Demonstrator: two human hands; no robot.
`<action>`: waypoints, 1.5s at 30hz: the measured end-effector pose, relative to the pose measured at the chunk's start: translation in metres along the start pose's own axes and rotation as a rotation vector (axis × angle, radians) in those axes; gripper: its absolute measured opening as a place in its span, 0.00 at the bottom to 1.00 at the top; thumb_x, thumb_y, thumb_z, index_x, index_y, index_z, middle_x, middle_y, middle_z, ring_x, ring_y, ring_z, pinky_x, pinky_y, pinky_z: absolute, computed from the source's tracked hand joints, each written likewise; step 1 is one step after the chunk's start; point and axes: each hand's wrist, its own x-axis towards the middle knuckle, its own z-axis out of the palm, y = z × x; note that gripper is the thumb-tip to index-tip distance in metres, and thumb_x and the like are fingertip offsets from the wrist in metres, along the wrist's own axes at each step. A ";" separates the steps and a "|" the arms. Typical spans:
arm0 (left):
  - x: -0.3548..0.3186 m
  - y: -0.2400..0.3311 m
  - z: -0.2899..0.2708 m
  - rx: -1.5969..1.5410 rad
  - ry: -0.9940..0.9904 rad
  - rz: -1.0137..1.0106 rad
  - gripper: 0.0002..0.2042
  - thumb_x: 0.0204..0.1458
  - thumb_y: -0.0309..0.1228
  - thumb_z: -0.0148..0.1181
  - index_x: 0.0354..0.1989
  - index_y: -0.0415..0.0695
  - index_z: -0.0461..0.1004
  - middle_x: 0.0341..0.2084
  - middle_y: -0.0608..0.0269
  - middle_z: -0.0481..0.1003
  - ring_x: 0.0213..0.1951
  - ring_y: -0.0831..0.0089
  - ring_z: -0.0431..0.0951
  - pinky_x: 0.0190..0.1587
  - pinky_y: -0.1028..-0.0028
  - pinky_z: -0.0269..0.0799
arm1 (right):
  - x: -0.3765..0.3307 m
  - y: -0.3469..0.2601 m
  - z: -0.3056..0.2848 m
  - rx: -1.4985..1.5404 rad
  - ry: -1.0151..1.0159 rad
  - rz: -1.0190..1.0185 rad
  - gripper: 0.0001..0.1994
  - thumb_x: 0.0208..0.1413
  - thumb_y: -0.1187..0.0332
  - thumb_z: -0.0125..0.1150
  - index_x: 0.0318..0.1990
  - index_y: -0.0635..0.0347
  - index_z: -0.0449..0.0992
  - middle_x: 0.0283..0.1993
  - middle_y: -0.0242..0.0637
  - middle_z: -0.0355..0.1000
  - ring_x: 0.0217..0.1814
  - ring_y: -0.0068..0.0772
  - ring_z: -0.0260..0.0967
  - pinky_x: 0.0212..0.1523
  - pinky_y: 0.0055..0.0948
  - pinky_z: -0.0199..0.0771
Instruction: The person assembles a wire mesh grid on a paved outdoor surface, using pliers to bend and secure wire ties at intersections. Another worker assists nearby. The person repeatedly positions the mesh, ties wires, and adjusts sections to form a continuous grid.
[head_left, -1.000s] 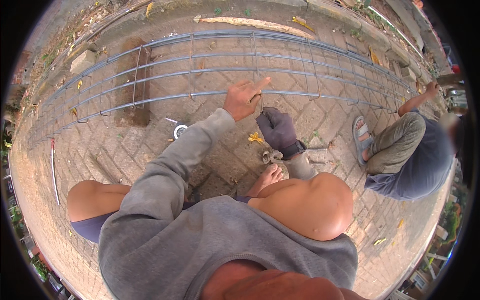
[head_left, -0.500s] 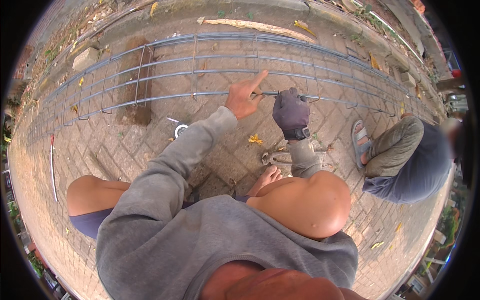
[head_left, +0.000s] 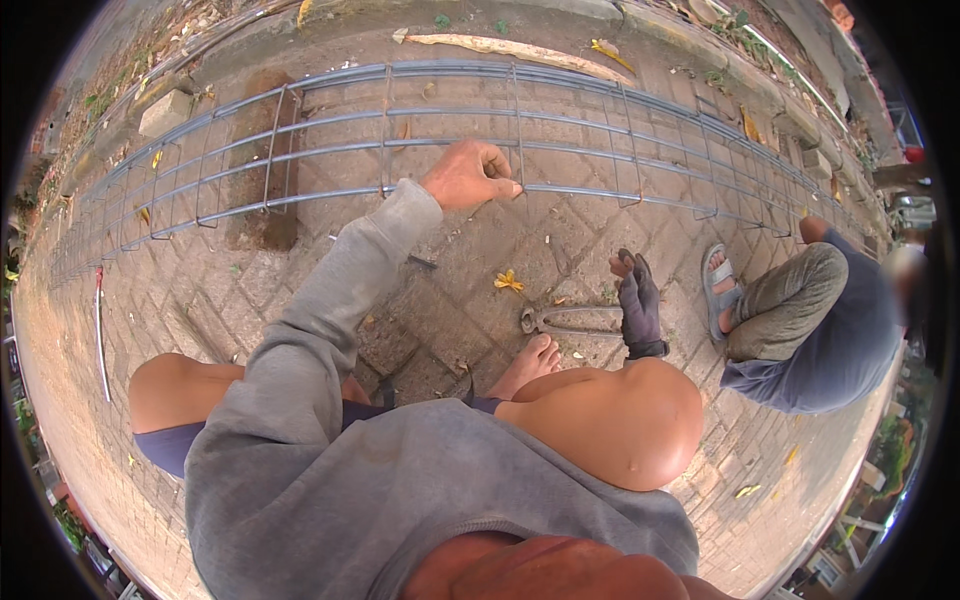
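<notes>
My bare left hand (head_left: 468, 176) is at the near bar of a long steel rebar cage (head_left: 450, 143). Its thumb and index finger close together beside the lower end of a wire stirrup (head_left: 519, 130); what they pinch, if anything, is too small to make out. Lower and to the right, my right hand (head_left: 641, 302) wears a dark glove. Its fingers are stretched out, and I see nothing held in it. It hovers at the handle end of metal pincers (head_left: 570, 319) lying on the paving, which partly hides the handles.
A brown block (head_left: 262, 160) lies beneath the cage at left. To my right another person (head_left: 810, 310) crouches close to the cage. A yellow flower (head_left: 508, 281) lies before my foot. A thin rod (head_left: 103, 335) is at far left, and a kerb (head_left: 420, 22) runs behind.
My right hand has left the bar and moved down and right to the pincers. My left index finger, stretched out before, is now curled, and that hand has shifted slightly left.
</notes>
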 end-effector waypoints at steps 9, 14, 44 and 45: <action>0.041 -0.004 -0.023 -0.234 -0.581 -0.357 0.41 0.53 0.58 0.69 0.64 0.35 0.72 0.55 0.41 0.78 0.54 0.50 0.82 0.51 0.55 0.81 | -0.024 0.050 -0.020 -1.448 -0.402 -0.372 0.37 0.40 0.59 0.80 0.62 0.55 0.75 0.62 0.48 0.67 0.69 0.54 0.60 0.69 0.54 0.56; 0.045 0.006 -0.018 -0.240 -0.576 -0.468 0.47 0.52 0.64 0.64 0.73 0.42 0.65 0.69 0.36 0.66 0.62 0.50 0.76 0.51 0.55 0.84 | 0.004 0.055 -0.026 -1.450 -0.495 -0.438 0.25 0.43 0.61 0.76 0.51 0.55 0.79 0.56 0.48 0.67 0.61 0.52 0.65 0.64 0.51 0.59; 0.090 -0.030 0.023 -0.704 -0.441 -0.357 0.34 0.60 0.47 0.61 0.72 0.45 0.65 0.62 0.42 0.72 0.31 0.62 0.84 0.31 0.68 0.86 | -0.052 -0.167 0.085 -1.142 -0.026 0.238 0.25 0.61 0.61 0.61 0.67 0.46 0.75 0.41 0.45 0.82 0.43 0.46 0.82 0.47 0.44 0.79; 0.089 -0.030 0.023 -0.689 -0.450 -0.384 0.34 0.60 0.47 0.61 0.72 0.45 0.65 0.62 0.42 0.72 0.31 0.63 0.84 0.31 0.68 0.86 | -0.051 -0.164 0.090 -1.301 -0.050 0.056 0.26 0.61 0.61 0.62 0.68 0.45 0.74 0.43 0.46 0.82 0.44 0.47 0.82 0.46 0.45 0.79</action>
